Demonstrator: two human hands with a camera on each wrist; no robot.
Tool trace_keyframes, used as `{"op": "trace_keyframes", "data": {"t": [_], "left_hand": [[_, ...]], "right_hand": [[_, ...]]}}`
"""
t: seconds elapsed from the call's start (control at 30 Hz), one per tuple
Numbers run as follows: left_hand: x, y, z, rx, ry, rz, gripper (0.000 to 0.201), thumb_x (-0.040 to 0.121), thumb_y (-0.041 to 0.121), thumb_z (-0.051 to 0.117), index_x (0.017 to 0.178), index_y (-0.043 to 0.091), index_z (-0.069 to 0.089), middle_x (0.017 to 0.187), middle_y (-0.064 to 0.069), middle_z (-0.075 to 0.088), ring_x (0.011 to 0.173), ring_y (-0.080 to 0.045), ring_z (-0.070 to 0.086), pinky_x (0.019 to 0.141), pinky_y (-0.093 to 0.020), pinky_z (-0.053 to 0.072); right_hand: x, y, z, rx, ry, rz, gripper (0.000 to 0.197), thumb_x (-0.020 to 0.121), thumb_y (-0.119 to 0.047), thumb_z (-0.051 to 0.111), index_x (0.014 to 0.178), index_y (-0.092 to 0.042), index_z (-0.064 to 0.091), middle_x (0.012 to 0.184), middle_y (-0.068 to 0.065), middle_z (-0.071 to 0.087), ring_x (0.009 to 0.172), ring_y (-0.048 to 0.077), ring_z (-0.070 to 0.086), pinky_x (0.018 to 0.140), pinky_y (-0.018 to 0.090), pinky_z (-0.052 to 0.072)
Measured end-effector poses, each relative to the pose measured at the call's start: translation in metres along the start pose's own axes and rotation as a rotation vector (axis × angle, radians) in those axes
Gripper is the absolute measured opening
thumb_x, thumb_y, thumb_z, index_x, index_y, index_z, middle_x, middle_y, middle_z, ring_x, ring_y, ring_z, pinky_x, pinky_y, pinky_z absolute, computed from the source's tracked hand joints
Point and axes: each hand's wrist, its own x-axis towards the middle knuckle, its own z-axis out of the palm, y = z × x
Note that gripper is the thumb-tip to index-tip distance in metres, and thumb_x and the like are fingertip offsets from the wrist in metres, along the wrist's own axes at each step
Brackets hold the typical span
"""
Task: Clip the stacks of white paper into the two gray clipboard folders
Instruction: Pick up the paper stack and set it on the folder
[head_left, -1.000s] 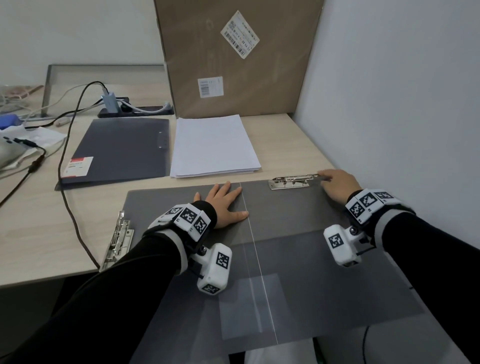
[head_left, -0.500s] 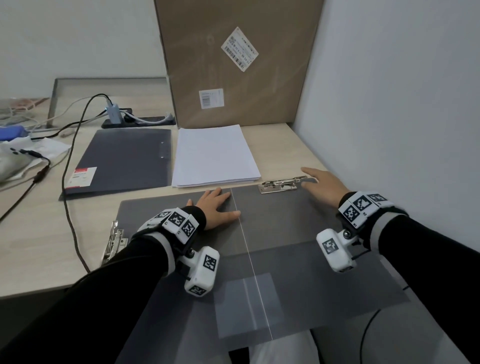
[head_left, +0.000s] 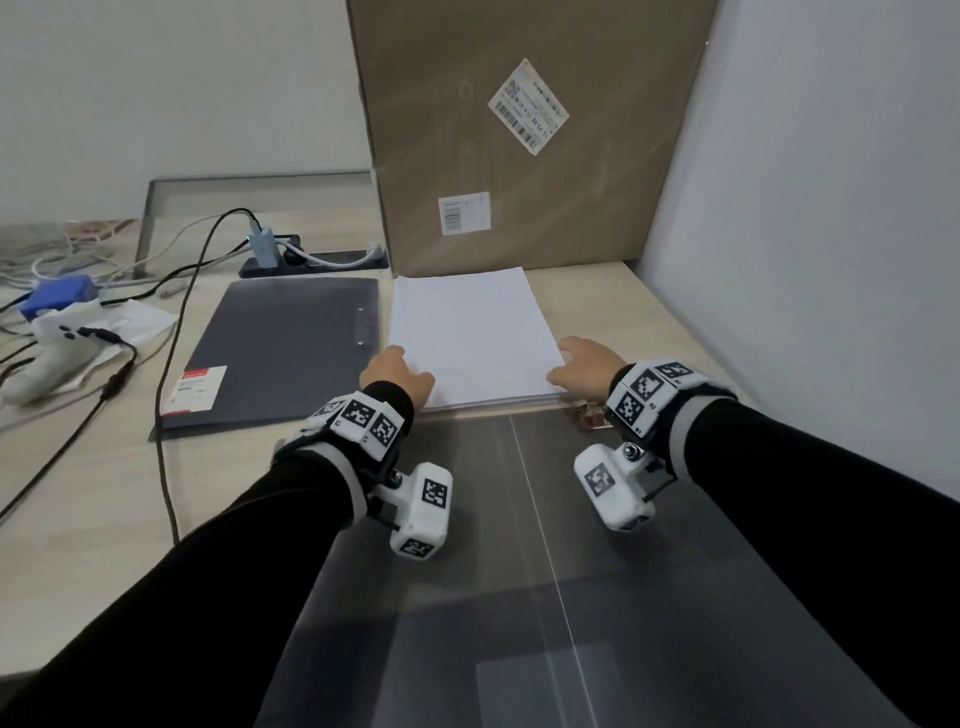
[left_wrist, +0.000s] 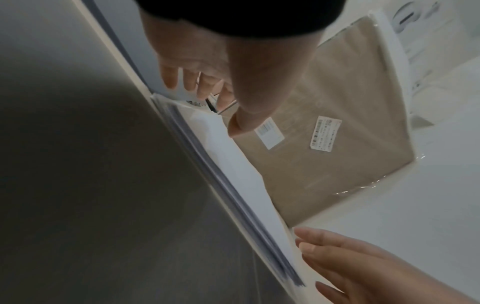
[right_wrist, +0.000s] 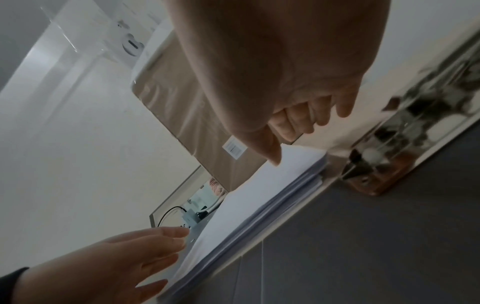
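A stack of white paper (head_left: 467, 332) lies on the desk just beyond an open gray folder (head_left: 519, 519), which is spread flat in front of me. The folder's metal clip (head_left: 589, 413) sits at its far edge on the right half. A second gray folder (head_left: 291, 348) lies closed to the left of the paper. My left hand (head_left: 395, 371) is at the stack's near left corner with its fingers straight and its thumb over the edge. My right hand (head_left: 584, 364) is at the near right corner with its thumb on the top sheet (right_wrist: 275, 176). Neither hand holds anything.
A tall cardboard box (head_left: 519, 156) leans on the wall right behind the paper. A wall (head_left: 805, 260) bounds the desk on the right. At the left are a power strip (head_left: 311, 262), black cables (head_left: 166, 364), a white device (head_left: 47, 358) and a blue object (head_left: 57, 301).
Both hands have left the open folder and its clip and moved forward to the near corners of the paper stack. The head view has moved closer to the stack.
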Motion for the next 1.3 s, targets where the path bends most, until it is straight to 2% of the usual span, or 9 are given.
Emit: {"op": "trace_keyframes", "data": {"t": [0.07,0.23,0.37,0.67,0.9,1.1,1.2,1.27,1.3], "left_hand": [[0.006,-0.001,0.004,0.051,-0.024,-0.026,0.058,0.089,0.021,0.053,0.14,0.002,0.035,0.146,-0.017,0.04,0.133,-0.034,0.041,0.108,-0.038,0.036],[0.016,-0.001,0.012,0.066,-0.075,-0.039,0.061,0.089,0.023,0.051,0.143,0.006,0.028,0.146,-0.018,0.036,0.134,-0.033,0.038,0.107,-0.04,0.037],[0.018,0.001,0.012,0.035,-0.104,-0.016,0.062,0.091,0.022,0.05,0.145,0.004,0.026,0.149,-0.017,0.034,0.136,-0.031,0.038,0.107,-0.037,0.035],[0.011,0.004,0.003,-0.006,-0.108,-0.014,0.058,0.093,0.02,0.047,0.145,0.004,0.025,0.147,-0.015,0.037,0.131,-0.03,0.044,0.101,-0.033,0.039],[0.009,0.015,-0.001,-0.066,-0.094,-0.006,0.06,0.094,0.021,0.045,0.146,0.004,0.022,0.15,-0.013,0.034,0.132,-0.03,0.042,0.103,-0.033,0.038],[0.02,0.021,-0.01,-0.44,0.048,-0.105,0.053,0.091,0.017,0.047,0.14,-0.002,0.036,0.141,-0.016,0.047,0.127,-0.032,0.049,0.103,-0.035,0.041],[0.028,0.02,-0.02,-0.543,0.02,-0.212,0.049,0.088,0.018,0.05,0.133,-0.003,0.047,0.135,-0.019,0.054,0.115,-0.034,0.058,0.092,-0.036,0.054],[0.026,0.021,-0.022,-0.512,-0.088,-0.203,0.037,0.096,0.018,0.045,0.13,0.005,0.05,0.128,-0.012,0.052,0.098,-0.024,0.054,0.06,-0.018,0.055],[0.025,0.022,-0.023,-0.514,-0.102,-0.223,0.026,0.098,0.017,0.041,0.119,0.011,0.055,0.121,-0.01,0.049,0.089,-0.023,0.05,0.048,-0.013,0.05]], "right_hand": [[0.013,-0.001,0.005,0.008,-0.013,0.018,0.033,0.086,-0.016,0.05,0.117,-0.005,0.049,0.117,0.012,0.057,0.114,0.033,0.055,0.078,0.026,0.038],[0.024,0.0,0.015,0.041,-0.038,0.029,0.039,0.086,-0.016,0.048,0.123,-0.006,0.044,0.104,0.007,0.052,0.095,0.025,0.052,0.074,0.026,0.036],[0.027,-0.001,0.019,0.064,-0.027,0.027,0.038,0.088,-0.02,0.048,0.123,-0.006,0.044,0.103,0.004,0.05,0.094,0.023,0.048,0.074,0.027,0.034],[0.025,0.0,0.023,0.062,-0.075,0.023,0.052,0.089,-0.034,0.049,0.132,-0.007,0.038,0.132,0.011,0.051,0.118,0.029,0.05,0.095,0.034,0.041],[0.018,-0.004,0.024,0.005,-0.107,0.009,0.073,0.095,-0.042,0.043,0.148,-0.002,0.012,0.154,0.016,0.025,0.142,0.028,0.027,0.11,0.032,0.027],[0.02,-0.002,0.027,-0.015,-0.14,0.012,0.078,0.095,-0.048,0.039,0.15,-0.003,0.006,0.157,0.016,0.017,0.146,0.028,0.014,0.117,0.038,0.019],[0.021,-0.002,0.028,0.003,-0.133,0.018,0.077,0.096,-0.047,0.037,0.149,-0.002,0.006,0.157,0.016,0.016,0.147,0.028,0.013,0.118,0.038,0.018],[0.019,-0.003,0.028,0.018,-0.12,0.023,0.075,0.097,-0.045,0.036,0.149,0.0,0.006,0.157,0.017,0.015,0.147,0.028,0.011,0.117,0.036,0.016],[0.018,-0.004,0.028,0.033,-0.111,0.02,0.075,0.097,-0.045,0.036,0.149,0.0,0.006,0.157,0.016,0.015,0.147,0.028,0.012,0.116,0.035,0.016]]}}
